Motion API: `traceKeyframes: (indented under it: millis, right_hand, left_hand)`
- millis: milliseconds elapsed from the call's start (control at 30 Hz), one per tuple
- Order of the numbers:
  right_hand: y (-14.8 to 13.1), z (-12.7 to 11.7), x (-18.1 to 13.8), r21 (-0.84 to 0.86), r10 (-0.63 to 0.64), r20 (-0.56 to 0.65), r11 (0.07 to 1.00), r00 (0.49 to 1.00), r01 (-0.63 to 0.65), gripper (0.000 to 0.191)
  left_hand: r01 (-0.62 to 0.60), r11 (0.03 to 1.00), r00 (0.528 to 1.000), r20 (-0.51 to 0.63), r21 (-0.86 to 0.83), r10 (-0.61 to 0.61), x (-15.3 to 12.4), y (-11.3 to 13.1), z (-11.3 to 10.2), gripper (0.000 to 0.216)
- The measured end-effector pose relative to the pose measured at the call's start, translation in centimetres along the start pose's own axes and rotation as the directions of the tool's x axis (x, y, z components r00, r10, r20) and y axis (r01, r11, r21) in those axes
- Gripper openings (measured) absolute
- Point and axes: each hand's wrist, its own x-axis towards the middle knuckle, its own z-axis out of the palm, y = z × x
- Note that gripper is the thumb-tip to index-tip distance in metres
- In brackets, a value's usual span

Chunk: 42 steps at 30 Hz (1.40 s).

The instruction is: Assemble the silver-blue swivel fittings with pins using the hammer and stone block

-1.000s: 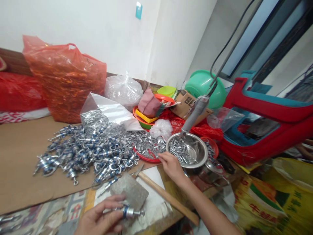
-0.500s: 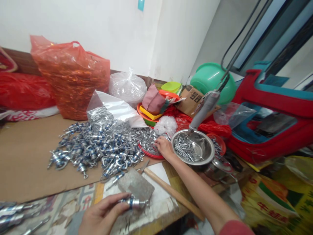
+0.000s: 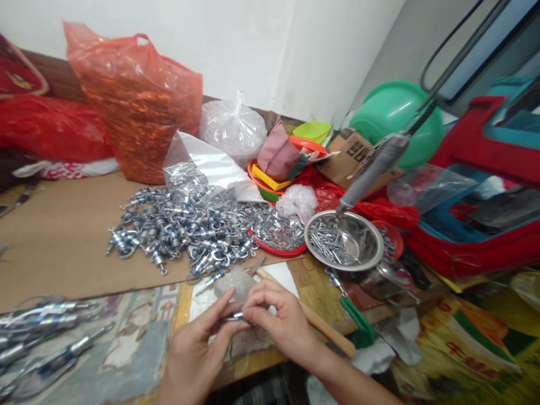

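Two-handed here, pinching a small metal piece [image 3: 234,317] with the left hand [image 3: 200,343], gripping its right end with the right hand [image 3: 280,323], mostly covering it! Holding it at near centre, nearer than the grey stone [image 3: 234,283], left of the wooden handle [image 3: 329,331], well short of the far fittings pile [image 3: 164,225].

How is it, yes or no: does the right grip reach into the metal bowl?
No, the right grip is close beside the left grip, outside the metal bowl and nearer to the camera.

Cardboard [image 3: 63,230] and a white sheet [image 3: 290,277] cover the wooden table [image 3: 316,289].
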Motion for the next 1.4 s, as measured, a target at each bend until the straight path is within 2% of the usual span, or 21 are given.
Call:
traceKeyframes:
  millis: [133, 200, 267, 300, 333, 400, 467, 533, 567, 633, 733, 833, 1000, 1100, 1167, 1200, 1267, 1300, 1333, 1400]
  right_hand:
    - [0.0, -0.3, 0.0, 0.036, 0.009, 0.032, 0.999, 0.999, -0.01, 0.01]
    - [0.0, -0.4, -0.4, 0.016, -0.01, 0.033, 1.0, 0.999, 0.01, 0.01]
    - [0.1, -0.4, -1.0, -0.043, -0.076, 0.027, 0.996, 0.997, 0.077, 0.009]
    - [0.3, -0.5, -1.3, -0.093, -0.139, 0.02, 0.986, 0.99, 0.14, 0.007]
    - [0.5, -0.6, -1.6, -0.157, -0.227, 0.02, 0.961, 0.974, 0.227, 0.013]
    - [1.0, -0.8, -2.2, -0.32, -0.439, 0.071, 0.84, 0.896, 0.437, 0.026]
    - [1.4, -1.1, -2.4, -0.456, -0.607, 0.199, 0.638, 0.77, 0.621, 0.027]
    - [1.5, -1.4, -2.3, -0.516, -0.679, 0.32, 0.46, 0.661, 0.723, 0.024]
    - [1.4, -1.5, -2.2, -0.527, -0.696, 0.351, 0.406, 0.626, 0.747, 0.022]
    - [1.2, -1.6, -2.0, -0.536, -0.711, 0.366, 0.366, 0.6, 0.761, 0.02]
    - [0.9, -1.5, -1.8, -0.539, -0.71, 0.304, 0.422, 0.635, 0.729, 0.021]
    - [1.2, -1.0, -1.9, -0.497, -0.657, 0.204, 0.569, 0.726, 0.654, 0.022]
    - [1.7, -0.1, -2.1, -0.345, -0.474, 0.079, 0.812, 0.877, 0.471, 0.014]
    - [1.5, -0.1, -2.0, -0.308, -0.362, 0.07, 0.879, 0.929, 0.366, 0.014]
    - [1.3, -0.7, -1.1, -0.292, -0.286, 0.156, 0.901, 0.946, 0.32, 0.013]
    - [1.3, -1.3, -0.2, -0.315, -0.238, 0.211, 0.902, 0.948, 0.296, 0.013]
    - [1.7, -2.9, 2.2, -0.499, -0.093, 0.25, 0.841, 0.964, 0.211, 0.014]
    - [2.0, -3.9, 3.7, -0.644, -0.028, 0.177, 0.753, 0.984, 0.137, 0.015]
    - [2.5, -4.8, 5.4, -0.801, 0.03, 0.039, 0.598, 0.999, 0.013, 0.02]
    - [3.9, -6.4, 8.5, -0.867, 0.072, -0.072, 0.489, 0.995, -0.099, 0.026]
  left_hand:
    - [-0.082, 0.995, 0.997, 0.001, 0.053, 0.082, 0.0, 0.9, -0.2, 0.026]
    - [-0.081, 0.996, 0.997, 0.006, 0.031, 0.081, 0.0, 1.4, -0.3, 0.017]
    - [-0.006, 1.0, 1.0, 0.014, -0.031, 0.006, 0.0, 1.8, -0.5, 0.013]
    - [0.053, 0.996, 0.998, 0.028, -0.073, -0.051, 0.0, 2.0, -0.7, 0.011]
    - [0.117, 0.986, 0.993, 0.048, -0.117, -0.112, 0.0, 2.1, -0.8, 0.01]
    - [0.226, 0.956, 0.972, 0.104, -0.187, -0.209, 0.1, 2.4, -0.9, 0.01]
    - [0.271, 0.937, 0.959, 0.142, -0.221, -0.244, 0.2, 2.6, -1.0, 0.011]
    - [0.267, 0.937, 0.96, 0.153, -0.224, -0.237, 0.3, 2.8, -1.0, 0.011]
    - [0.252, 0.943, 0.963, 0.154, -0.217, -0.222, 0.4, 2.9, -1.1, 0.01]
    - [0.217, 0.958, 0.97, 0.153, -0.189, -0.19, 0.4, 3.1, -1.2, 0.009]
    - [0.191, 0.971, 0.973, 0.157, -0.145, -0.168, 0.4, 3.2, -1.5, 0.009]
    - [0.228, 0.961, 0.963, 0.179, -0.158, -0.199, 0.4, 3.1, -1.6, 0.013]
    - [0.354, 0.897, 0.933, 0.167, -0.265, -0.319, 0.0, 2.5, -1.0, 0.019]
    - [0.411, 0.82, 0.911, 0.15, -0.398, -0.384, -0.2, 2.0, -0.4, 0.044]
    - [0.412, 0.797, 0.909, 0.145, -0.441, -0.39, -0.3, 1.8, -0.1, 0.061]
    - [0.41, 0.796, 0.91, 0.148, -0.445, -0.386, -0.3, 1.6, 0.0, 0.064]
    - [0.417, 0.794, 0.909, 0.178, -0.442, -0.378, -0.1, 1.4, 0.1, 0.067]
    - [0.425, 0.789, 0.905, 0.203, -0.444, -0.373, 0.0, 1.3, 0.2, 0.068]
    - [0.433, 0.782, 0.901, 0.228, -0.448, -0.369, 0.1, 1.3, 0.2, 0.069]
    - [0.446, 0.773, 0.894, 0.263, -0.451, -0.362, 0.3, 1.3, 0.1, 0.07]
